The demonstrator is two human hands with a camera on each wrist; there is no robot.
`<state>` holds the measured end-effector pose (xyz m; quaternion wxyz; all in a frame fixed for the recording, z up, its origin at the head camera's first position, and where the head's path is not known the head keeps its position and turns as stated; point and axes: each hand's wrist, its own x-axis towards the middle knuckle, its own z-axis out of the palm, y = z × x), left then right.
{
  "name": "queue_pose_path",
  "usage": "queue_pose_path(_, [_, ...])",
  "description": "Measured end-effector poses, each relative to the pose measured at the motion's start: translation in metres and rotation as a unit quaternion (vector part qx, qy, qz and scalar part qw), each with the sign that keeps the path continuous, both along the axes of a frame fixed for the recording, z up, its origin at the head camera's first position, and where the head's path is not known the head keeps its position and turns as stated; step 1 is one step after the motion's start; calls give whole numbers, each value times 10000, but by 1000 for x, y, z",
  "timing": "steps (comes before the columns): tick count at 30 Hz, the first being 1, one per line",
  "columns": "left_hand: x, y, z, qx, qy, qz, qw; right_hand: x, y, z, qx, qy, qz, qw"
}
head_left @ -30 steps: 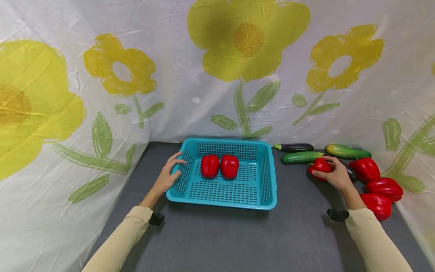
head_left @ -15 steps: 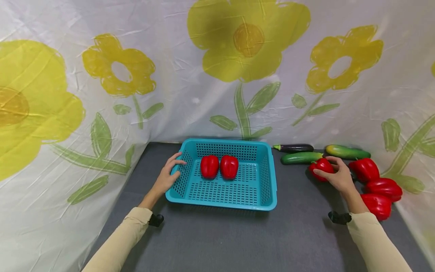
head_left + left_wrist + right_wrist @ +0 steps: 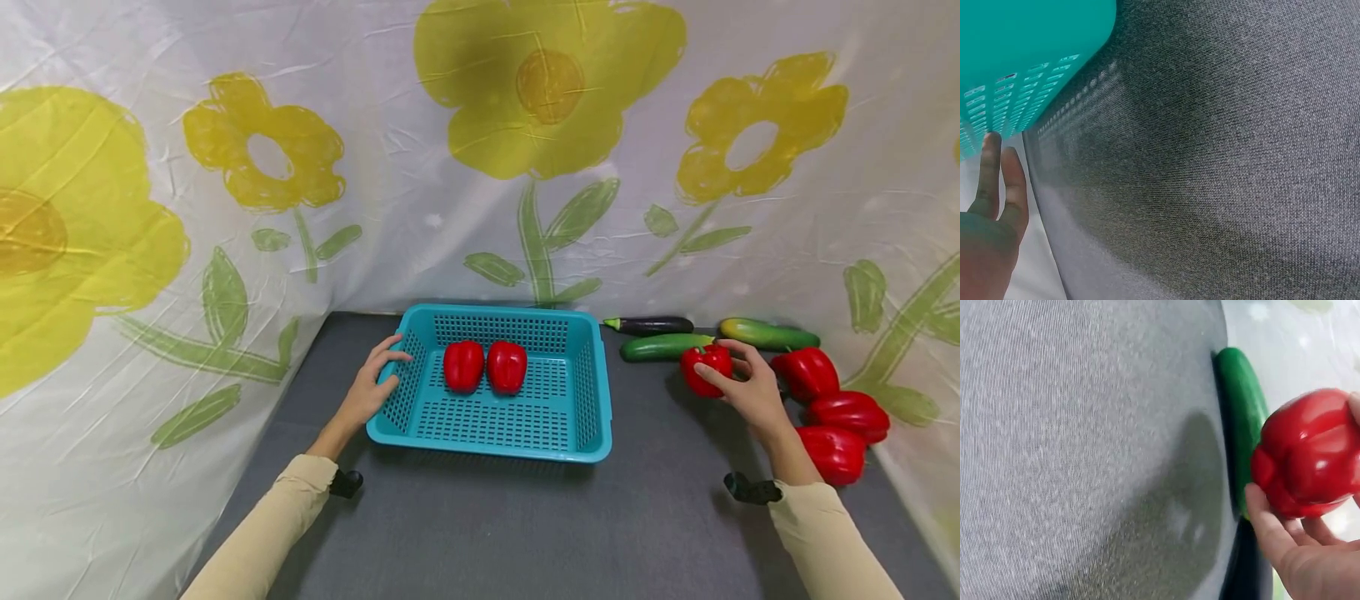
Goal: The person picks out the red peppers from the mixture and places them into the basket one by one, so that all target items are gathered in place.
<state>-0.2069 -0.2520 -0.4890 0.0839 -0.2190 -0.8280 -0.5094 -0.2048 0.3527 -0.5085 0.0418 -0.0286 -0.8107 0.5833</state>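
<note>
Head view: closest to me is the dark cloth (image 3: 480,533), then a teal basket (image 3: 487,451) standing on it. Two red peppers (image 3: 462,367) sit side by side on its slotted floor, a little toward twelve o'clock of the middle. At the basket's nine o'clock, the person's left hand (image 3: 367,392) rests by the rim, thumb and fingers spread apart; the left wrist view has a fingertip up against the perforated wall.

At three o'clock, well apart from the basket, the right hand (image 3: 756,392) is clamped on the held red pepper (image 3: 1310,456), thumb across the near side, fingers behind. That pepper lies toward the hand's ten o'clock; I can't tell whether it is clear of the cloth. Three more red peppers (image 3: 847,417) bunch from the hand's three o'clock round to four. Farther off are a green cucumber (image 3: 663,348) at ten, a yellow-green cucumber (image 3: 771,335) near twelve, and an eggplant (image 3: 658,327) between ten and eleven, at the foot of the flowered sheet (image 3: 420,208).

Compared with half a second ago, the thumb sits higher on the held red pepper, which looks slightly turned; the basket and its two peppers look unchanged.
</note>
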Motion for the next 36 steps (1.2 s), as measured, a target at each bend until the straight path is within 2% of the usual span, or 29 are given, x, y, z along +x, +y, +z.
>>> queue_pose_path(7, [-1, 0, 1, 12, -91, 3, 10000, 2, -9, 4, -323, 61, 158, 9993])
queue_pose_path(15, [-1, 1, 2, 0, 10, -33, 10000, 0, -17, 3, -808, 63, 463, 9956])
queue_pose_path(21, [-1, 2, 3, -9, -64, -9, 10000, 1, -24, 7, -665, 71, 654, 9956])
queue_pose_path(28, [-1, 1, 3, -21, -75, 14, 10000, -2, -33, 11, -262, 442, 601, 9969])
queue_pose_path(36, [0, 1, 3, -14, -28, 29, 10000, -7, -47, 21, -279, 712, 668, 9948])
